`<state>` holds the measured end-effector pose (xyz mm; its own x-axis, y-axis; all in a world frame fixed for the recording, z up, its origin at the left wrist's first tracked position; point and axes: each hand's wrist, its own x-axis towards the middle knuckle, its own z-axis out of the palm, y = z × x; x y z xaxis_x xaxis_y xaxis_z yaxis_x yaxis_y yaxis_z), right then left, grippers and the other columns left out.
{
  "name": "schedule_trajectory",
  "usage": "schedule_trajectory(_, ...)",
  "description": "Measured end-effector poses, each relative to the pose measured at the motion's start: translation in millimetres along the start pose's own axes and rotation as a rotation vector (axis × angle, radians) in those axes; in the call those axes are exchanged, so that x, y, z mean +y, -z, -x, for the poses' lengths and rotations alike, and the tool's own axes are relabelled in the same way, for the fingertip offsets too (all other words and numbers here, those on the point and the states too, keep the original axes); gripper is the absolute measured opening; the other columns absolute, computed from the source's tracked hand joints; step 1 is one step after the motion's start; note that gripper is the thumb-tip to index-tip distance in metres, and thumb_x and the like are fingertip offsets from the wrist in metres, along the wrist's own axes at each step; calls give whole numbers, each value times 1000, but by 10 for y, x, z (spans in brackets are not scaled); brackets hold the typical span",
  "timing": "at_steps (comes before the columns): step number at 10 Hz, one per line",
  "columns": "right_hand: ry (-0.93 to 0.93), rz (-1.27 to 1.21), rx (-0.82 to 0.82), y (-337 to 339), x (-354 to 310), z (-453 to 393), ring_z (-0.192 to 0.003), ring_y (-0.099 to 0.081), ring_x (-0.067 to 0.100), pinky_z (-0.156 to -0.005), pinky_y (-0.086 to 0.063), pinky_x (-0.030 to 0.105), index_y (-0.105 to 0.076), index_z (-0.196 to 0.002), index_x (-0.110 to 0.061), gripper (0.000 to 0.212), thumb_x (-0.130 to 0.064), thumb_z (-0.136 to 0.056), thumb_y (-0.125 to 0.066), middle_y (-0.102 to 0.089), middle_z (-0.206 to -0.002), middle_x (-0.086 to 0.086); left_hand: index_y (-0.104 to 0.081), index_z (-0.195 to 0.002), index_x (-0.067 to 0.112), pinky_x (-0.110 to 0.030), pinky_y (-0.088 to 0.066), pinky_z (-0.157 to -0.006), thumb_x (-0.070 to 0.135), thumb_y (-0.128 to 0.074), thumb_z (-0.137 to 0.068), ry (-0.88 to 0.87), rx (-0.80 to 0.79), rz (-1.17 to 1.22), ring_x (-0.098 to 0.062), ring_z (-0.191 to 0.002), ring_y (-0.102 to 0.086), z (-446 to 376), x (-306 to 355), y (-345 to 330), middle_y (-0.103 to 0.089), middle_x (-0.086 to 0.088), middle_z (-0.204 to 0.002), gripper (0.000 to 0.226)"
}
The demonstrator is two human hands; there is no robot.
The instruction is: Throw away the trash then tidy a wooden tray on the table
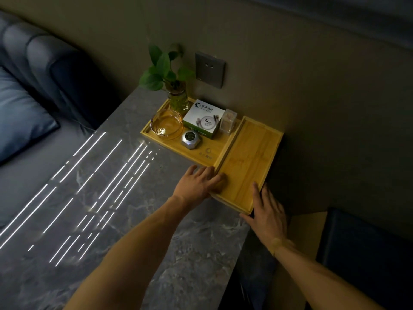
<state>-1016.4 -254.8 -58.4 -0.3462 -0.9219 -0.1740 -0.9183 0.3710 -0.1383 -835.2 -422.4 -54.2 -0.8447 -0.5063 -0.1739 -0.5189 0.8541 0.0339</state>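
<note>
An empty wooden tray (252, 162) lies at the right end of the grey marble table (116, 198), its near corner over the table's right edge. My left hand (201, 181) rests flat against the tray's near left rim, fingers over the edge. My right hand (267, 211) grips the tray's near right corner, thumb on the rim. A second wooden tray (207, 153) sits just left of it against the wall, holding a glass ashtray (166, 126), a white box (204, 118), a silver gadget (191, 138), a toothpick holder (228, 120) and a plant in a glass vase (177, 100).
A wall socket (209, 69) sits above the trays. A dark bed headboard (44, 61) and blue pillow (20, 117) lie left of the table. A dark blue seat (366, 253) stands at lower right beyond the table's edge. Light streaks cross the tabletop.
</note>
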Motion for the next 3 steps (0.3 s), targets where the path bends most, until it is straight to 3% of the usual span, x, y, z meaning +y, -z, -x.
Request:
schedule_trajectory(2,-56,-20,-83,82,-70,-5,-144,-19,35,-107,-35,50,12,-149,-31,115,-67,-71,-65,-7,-159,20,-1,-149,35,-55,-31,-112,40,-73,-80,76,-63,59,-34,-140,-30,19,36,87,-25,-12,-155,100)
schedule_trajectory(3,29,-51,-37,240,-126,29,-147,-3,31,-114,-24,50,2,-150,-34,99,-74,-76,-50,4,-161,12,7,-150,38,-51,-32,-112,49,-76,-74,302,-13,256,-32,-141,-30,284,142,127,-24,-10,-157,113)
